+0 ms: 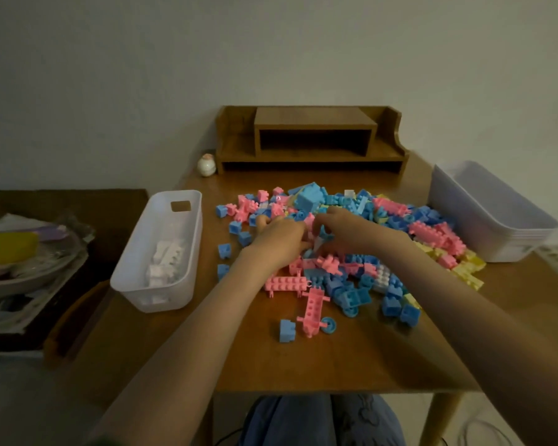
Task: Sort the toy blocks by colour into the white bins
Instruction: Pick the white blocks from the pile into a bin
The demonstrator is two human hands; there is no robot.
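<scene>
A heap of pink, blue, yellow and white toy blocks (351,252) covers the middle of the wooden table (335,358). Both hands are down in the heap's centre, close together. My left hand (279,238) has its fingers curled among pink and blue blocks; what it holds is hidden. My right hand (345,228) curls over a small pale block (318,243) between the two hands. A white bin (161,252) at the left holds several white blocks (166,262). A stack of white bins (490,214) stands at the right.
A wooden desk shelf (313,140) stands at the back of the table with a small round ornament (206,165) beside it. Left of the table is a low surface with a bowl and clutter (23,262). Loose blue blocks (286,330) lie near the front.
</scene>
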